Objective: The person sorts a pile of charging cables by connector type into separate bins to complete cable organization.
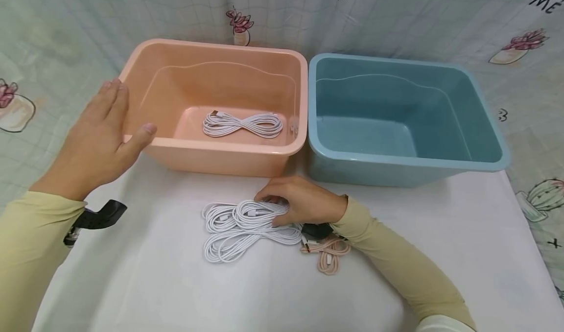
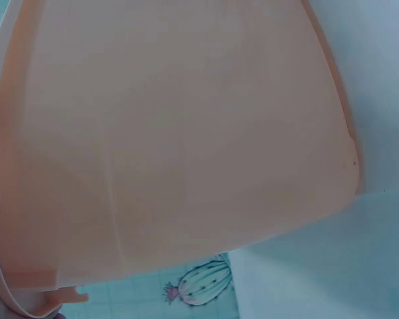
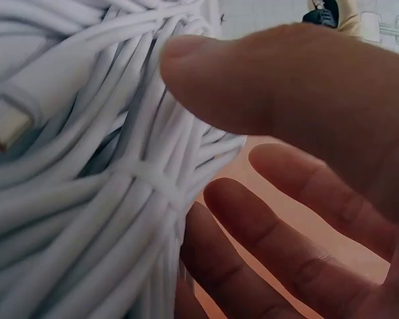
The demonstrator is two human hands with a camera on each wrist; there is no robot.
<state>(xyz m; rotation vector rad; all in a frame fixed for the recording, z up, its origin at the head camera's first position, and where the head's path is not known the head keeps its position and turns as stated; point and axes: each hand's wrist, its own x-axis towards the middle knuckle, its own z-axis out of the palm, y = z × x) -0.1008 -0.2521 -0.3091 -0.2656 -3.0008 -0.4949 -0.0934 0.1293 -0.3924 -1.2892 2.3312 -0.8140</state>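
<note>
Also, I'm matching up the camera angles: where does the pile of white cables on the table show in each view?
Head: the white cable pile lies just below centre.
Left wrist: not in it.
Right wrist: large, across the left half.
Shared landmark: the peach bin, in all three views.
</note>
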